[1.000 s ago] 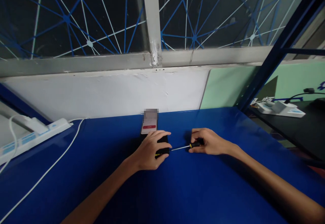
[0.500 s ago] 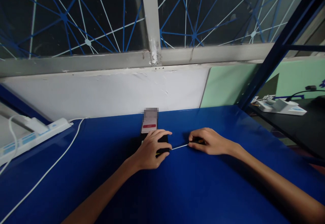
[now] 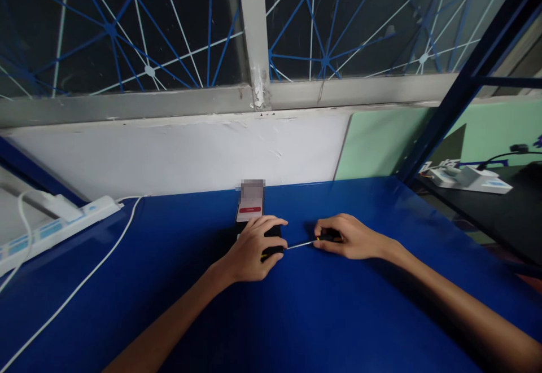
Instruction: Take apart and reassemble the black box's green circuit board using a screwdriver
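Note:
My left hand (image 3: 249,253) is wrapped over a black block-like object (image 3: 274,231) with a bit of yellow, pressing it on the blue table. Most of that object is covered by the fingers, so its kind cannot be made out. In my right hand (image 3: 353,238) is a screwdriver (image 3: 300,244), its black and yellow handle pinched between thumb and fingers. The thin metal shaft lies nearly level and points left, its tip meeting the right side of the black object. Just behind my left hand a phone (image 3: 250,210) leans with its screen lit, partly blurred.
A white power strip (image 3: 55,229) with a plug and white cable (image 3: 99,267) lies on the table's left. Behind the blue table (image 3: 305,311) rise a white wall panel (image 3: 182,156) and windows. A blue metal post (image 3: 440,122) and another power strip (image 3: 470,179) are at right.
The screwdriver handle has turned slightly in my right fingers, and a yellow mark now shows near its front. My left hand keeps its hold on the black object.

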Available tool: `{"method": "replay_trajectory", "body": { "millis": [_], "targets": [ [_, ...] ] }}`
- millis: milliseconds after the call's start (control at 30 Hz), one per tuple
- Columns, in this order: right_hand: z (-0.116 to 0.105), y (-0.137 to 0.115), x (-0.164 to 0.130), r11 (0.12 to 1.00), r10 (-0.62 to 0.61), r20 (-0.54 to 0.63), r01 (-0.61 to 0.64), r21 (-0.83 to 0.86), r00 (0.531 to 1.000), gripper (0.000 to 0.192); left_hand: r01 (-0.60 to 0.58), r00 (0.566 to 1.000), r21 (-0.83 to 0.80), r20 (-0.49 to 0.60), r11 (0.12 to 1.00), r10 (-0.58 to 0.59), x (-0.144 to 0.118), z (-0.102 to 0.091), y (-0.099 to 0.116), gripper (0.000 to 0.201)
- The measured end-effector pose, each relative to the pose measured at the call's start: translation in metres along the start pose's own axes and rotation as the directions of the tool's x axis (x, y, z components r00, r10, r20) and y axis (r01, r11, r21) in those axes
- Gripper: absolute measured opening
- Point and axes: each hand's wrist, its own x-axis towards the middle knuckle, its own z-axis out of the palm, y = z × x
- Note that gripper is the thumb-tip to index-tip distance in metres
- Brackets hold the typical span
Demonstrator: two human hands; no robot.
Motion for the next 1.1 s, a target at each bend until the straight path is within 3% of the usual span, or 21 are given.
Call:
{"method": "replay_trajectory", "body": {
  "millis": [233,500,867,967,1100],
  "targets": [
    [0.000,0.005,0.000,0.998,-0.006,-0.051,0.003,-0.063,0.999,0.024,0.005,1.000,-0.012,0.014,1.000,-0.005,0.000,0.000,0.001,0.017],
    [-0.001,0.001,0.000,0.999,0.048,-0.015,-0.048,-0.016,0.999,0.025,0.016,1.000,-0.021,0.002,1.000,-0.016,0.000,-0.001,0.002,0.014],
    [-0.008,0.007,-0.002,0.999,0.048,-0.070,-0.048,0.002,0.996,0.025,0.190,0.973,-0.069,-0.121,0.979,-0.197,0.006,0.010,0.008,0.010],
    [-0.013,0.014,-0.003,0.996,0.087,-0.122,-0.089,-0.017,0.989,0.026,0.249,0.952,-0.085,-0.162,0.965,-0.260,0.007,0.013,0.009,0.025],
    [-0.017,0.022,-0.002,0.988,0.145,-0.149,-0.151,-0.034,0.978,0.026,0.249,0.961,-0.080,-0.103,0.965,-0.256,0.006,0.007,0.007,0.052]
  ]
}}
